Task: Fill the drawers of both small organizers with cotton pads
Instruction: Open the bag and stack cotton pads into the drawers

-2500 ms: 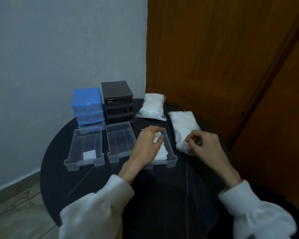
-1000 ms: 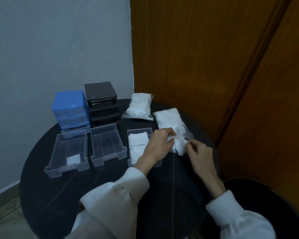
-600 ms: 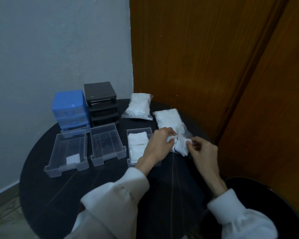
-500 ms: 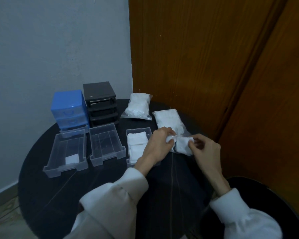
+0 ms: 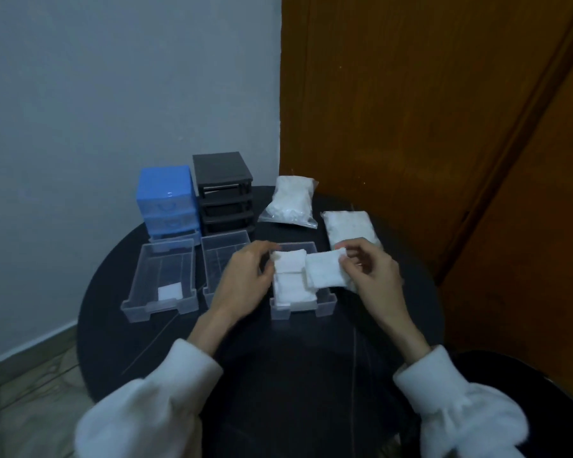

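Head view: my right hand (image 5: 374, 276) pinches a cotton pad (image 5: 325, 271) over the right drawer (image 5: 303, 305); my left hand (image 5: 245, 279), fingers loosely curled, holds nothing beside it.

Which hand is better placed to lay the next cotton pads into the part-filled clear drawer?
Right. The right hand already pinches a stack of white cotton pads over the part-filled clear plastic drawer. The left hand, holding nothing, rests beside that drawer's left wall.
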